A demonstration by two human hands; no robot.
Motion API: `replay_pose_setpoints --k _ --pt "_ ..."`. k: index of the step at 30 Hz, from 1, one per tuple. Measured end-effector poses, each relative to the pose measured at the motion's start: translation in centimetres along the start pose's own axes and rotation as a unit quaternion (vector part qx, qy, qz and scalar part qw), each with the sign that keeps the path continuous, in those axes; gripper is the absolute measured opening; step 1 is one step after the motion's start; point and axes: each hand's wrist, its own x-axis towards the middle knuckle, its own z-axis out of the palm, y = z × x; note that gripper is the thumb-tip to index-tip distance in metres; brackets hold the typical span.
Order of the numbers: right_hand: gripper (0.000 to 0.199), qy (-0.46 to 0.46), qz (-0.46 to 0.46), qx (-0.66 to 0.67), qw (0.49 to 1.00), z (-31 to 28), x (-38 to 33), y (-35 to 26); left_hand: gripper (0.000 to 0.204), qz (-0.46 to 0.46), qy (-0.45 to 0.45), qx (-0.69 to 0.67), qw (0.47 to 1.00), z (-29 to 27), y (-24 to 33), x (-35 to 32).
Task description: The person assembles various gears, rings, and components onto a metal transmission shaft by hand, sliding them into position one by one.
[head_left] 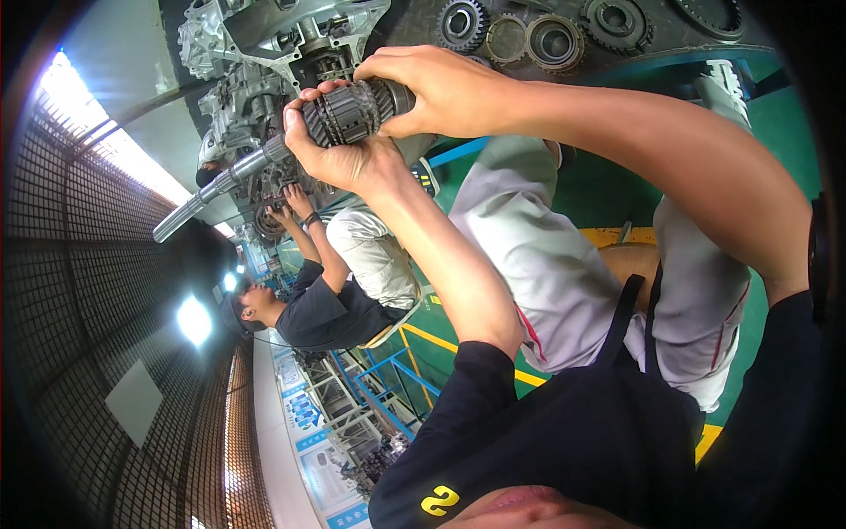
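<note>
L hand fingers curled round the gear shaft, R hand fingers pinching its end — prob. heavy, rigid, maybe oily. Best hold — gear cluster, both hands.

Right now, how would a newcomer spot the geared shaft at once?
Start at the dark table along the top edge, with loose gears on it. Below and left of these, the left hand and right hand hold the geared shaft. Unlike those gears, it has a long ribbed rod jutting toward the lower left.
</note>
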Motion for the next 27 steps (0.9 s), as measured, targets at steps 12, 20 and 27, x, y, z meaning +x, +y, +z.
replay_pose_setpoints --k 12,20,27 --pt "0.062 0.010 0.015 0.018 1.000 0.57 -0.17 0.05 0.019 0.023 -0.010 0.016 1.000 0.02 0.32 0.00" --pt "0.063 0.023 0.021 0.023 0.999 0.99 -0.51 0.16 0.019 0.024 -0.014 0.022 0.999 -0.10 0.39 -0.15" --pt "0.062 0.024 -0.021 -0.007 0.999 0.96 -0.40 0.68 0.024 0.043 -0.010 0.081 0.996 -0.22 0.25 -0.16"
